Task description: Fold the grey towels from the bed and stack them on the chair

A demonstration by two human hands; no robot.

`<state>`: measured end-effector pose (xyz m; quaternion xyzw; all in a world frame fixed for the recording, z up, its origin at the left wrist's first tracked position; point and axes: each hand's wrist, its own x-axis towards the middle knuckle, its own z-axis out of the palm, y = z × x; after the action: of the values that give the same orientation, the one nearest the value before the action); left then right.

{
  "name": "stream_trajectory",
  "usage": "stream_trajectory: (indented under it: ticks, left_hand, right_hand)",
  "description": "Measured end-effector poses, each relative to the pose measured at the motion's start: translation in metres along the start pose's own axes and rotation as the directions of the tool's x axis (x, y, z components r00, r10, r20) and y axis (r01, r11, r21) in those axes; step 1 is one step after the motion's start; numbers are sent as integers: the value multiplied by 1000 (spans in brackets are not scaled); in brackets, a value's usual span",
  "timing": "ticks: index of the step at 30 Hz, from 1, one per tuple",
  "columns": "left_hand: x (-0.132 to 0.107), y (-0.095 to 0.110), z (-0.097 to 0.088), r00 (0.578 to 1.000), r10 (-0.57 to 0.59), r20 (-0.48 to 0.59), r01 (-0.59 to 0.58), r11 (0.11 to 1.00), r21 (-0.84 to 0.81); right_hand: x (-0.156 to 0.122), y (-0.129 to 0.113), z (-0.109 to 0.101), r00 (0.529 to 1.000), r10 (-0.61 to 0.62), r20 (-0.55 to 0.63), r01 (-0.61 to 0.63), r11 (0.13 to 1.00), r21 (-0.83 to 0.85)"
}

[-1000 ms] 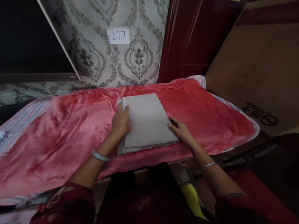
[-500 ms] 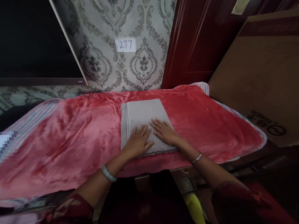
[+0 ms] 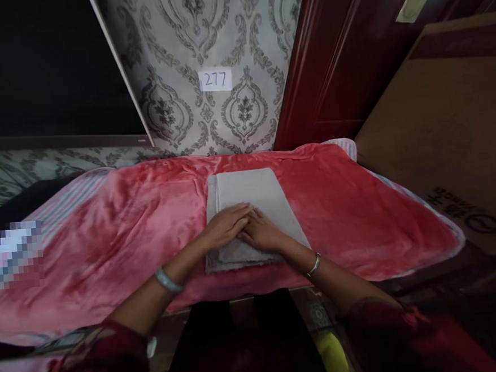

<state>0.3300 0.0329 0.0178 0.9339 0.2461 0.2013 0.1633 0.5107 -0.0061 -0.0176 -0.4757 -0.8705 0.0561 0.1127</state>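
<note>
A folded grey cloth [image 3: 248,185], with a fuzzy edge along its near side, lies flat on the red blanket [image 3: 342,202]. Above its middle my left hand [image 3: 224,228] and my right hand [image 3: 263,231] meet, fingertips overlapping. The left fingers are stretched out and point right. My right hand's fingers are extended too, partly tucked under or against the left ones. Neither hand holds anything that I can see. Whether the palms press on the cloth, I cannot tell.
A large cardboard box [image 3: 448,132] stands at the right, by a dark red door [image 3: 327,50]. The dark screen [image 3: 48,69] is at the upper left. A paper marked 277 [image 3: 215,79] is on the patterned wall. Something yellow [image 3: 333,356] is below the blanket's edge.
My hands lay flat and apart on the cloth; now they have come together with fingertips overlapping. The view has shifted slightly, and the cloth still lies folded.
</note>
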Motion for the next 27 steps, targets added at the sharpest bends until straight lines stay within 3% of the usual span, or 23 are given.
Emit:
stream_trajectory:
  ticks: [3, 6, 11, 16, 21, 27]
  left_hand:
    - [36, -23, 5, 964, -66, 258, 44, 995, 92]
    - [64, -45, 7, 935, -101, 341, 32, 979, 204]
    - [96, -80, 3, 924, -256, 284, 144, 921, 362]
    - [117, -104, 2, 914, -353, 202, 258, 887, 383]
    - [125, -116, 4, 888, -448, 102, 381, 843, 379]
    - [123, -117, 7, 903, -427, 56, 378, 847, 373]
  right_hand:
    - [-2, 0, 3, 1000, -20, -6, 20, 1000, -3]
    - [-3, 0, 1, 1000, -4, -2, 4, 1000, -25]
    - [-5, -3, 0, 1000, 23, 7, -23, 999, -38]
    - [-6, -3, -1, 999, 28, 31, -27, 999, -16]
    - [-7, -3, -4, 999, 18, 40, -18, 1000, 7]
    - [-8, -2, -6, 999, 12, 47, -13, 1000, 13]
